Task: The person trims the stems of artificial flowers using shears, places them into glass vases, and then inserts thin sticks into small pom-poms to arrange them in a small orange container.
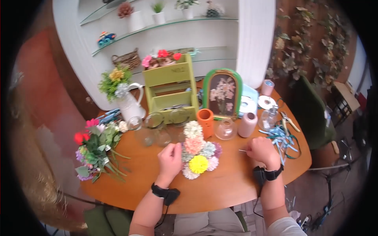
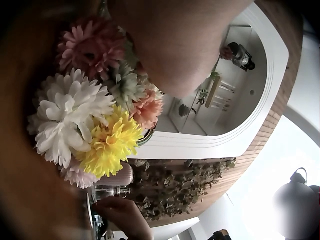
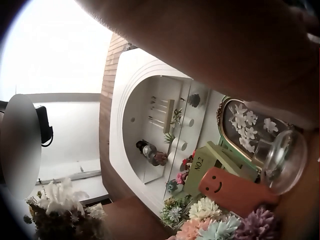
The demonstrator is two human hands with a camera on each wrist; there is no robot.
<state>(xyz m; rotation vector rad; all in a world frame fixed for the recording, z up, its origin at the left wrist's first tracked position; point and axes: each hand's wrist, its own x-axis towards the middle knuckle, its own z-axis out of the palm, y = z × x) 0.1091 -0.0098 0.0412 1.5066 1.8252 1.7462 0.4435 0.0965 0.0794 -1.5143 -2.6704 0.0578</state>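
Observation:
A cluster of artificial flowers [image 1: 198, 164], with white, peach, yellow, pale blue and purple heads, is in front of the person at mid-table. Close against its left side is the left hand [image 1: 170, 161], fingers curled; whether they grip a stem is hidden. The left wrist view shows a yellow flower [image 2: 111, 142] and a white flower [image 2: 67, 117] beside that hand. Right of the cluster, apart from it, the right hand [image 1: 263, 151] pinches a thin stick [image 1: 242, 150] pointing left. In the right wrist view a purple flower [image 3: 257, 224] shows below the forearm.
Loose flowers with stems [image 1: 94, 149] lie at the left. Behind the cluster stand glass vases [image 1: 155, 122], an orange vase [image 1: 205, 122], a round glass bottle [image 1: 226, 129], a pink spool [image 1: 248, 125], a green rack [image 1: 169, 80] and a framed picture [image 1: 223, 94]. Ribbons [image 1: 284, 139] and pliers [image 1: 290, 122] lie right.

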